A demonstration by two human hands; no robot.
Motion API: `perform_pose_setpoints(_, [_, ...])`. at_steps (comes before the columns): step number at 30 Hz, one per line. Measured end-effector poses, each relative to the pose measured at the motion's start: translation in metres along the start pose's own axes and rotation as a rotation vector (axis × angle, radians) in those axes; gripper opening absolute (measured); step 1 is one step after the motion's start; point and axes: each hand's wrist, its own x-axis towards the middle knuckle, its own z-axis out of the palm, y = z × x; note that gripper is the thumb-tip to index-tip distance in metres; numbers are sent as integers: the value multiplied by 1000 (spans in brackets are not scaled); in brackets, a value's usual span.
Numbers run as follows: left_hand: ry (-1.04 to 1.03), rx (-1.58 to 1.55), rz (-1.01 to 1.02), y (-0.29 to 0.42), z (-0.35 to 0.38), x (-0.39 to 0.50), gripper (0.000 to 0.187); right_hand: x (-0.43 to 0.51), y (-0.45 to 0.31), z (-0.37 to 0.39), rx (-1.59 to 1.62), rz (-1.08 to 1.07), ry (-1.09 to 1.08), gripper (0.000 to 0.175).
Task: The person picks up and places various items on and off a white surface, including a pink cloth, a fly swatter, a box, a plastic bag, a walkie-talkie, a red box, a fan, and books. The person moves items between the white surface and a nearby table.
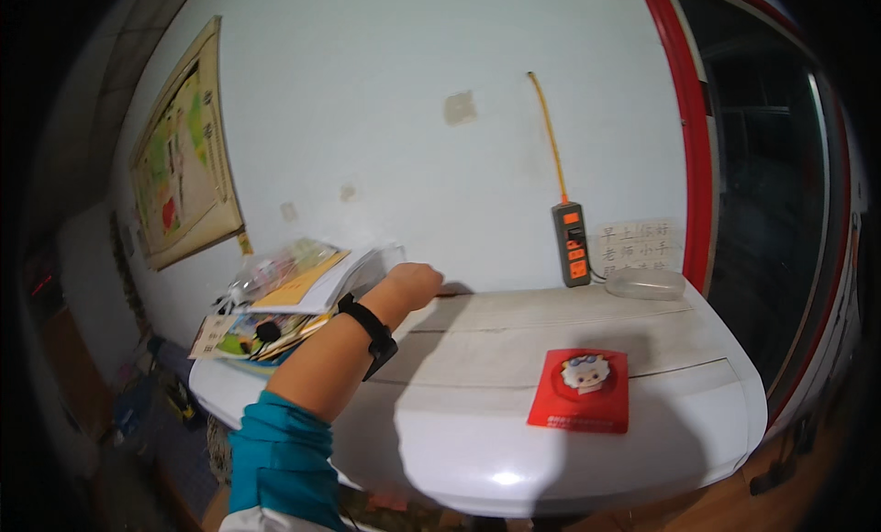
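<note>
My left hand [415, 286] reaches from the lower left to the back of the white table [468, 463], close to the wall. Its fingers look curled, and whether they hold anything is hidden. A black band [369, 332] circles the wrist, below it a teal sleeve. Just left of the hand lies a pile with white papers [330, 284], an orange-yellow booklet [299, 284] and a clear plastic bag [275, 267]. A red card [581, 411] with a cartoon sheep face [585, 374] lies on the table's right half. My right hand is out of view.
A grey and orange power strip [571, 246] leans upright against the wall, its yellow cord [548, 136] running up. A clear plastic container [645, 284] sits at the back right corner. A poster [186, 160] hangs at left; a red door frame [695, 140] stands at right.
</note>
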Motion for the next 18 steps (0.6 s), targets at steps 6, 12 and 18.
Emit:
perform_pose_setpoints(6, [-125, 243, -31, -33, 76, 73, 16, -3, 8, -24, 69, 14, 66, 32])
perform_pose_setpoints(12, [-150, 169, -20, -40, 95, 84, 17, -1, 8, -36, 104, 17, 67, 32])
perform_pose_setpoints(18, [-171, 158, -22, -42, 94, 85, 18, 5, 7, -42, 119, 18, 44, 33])
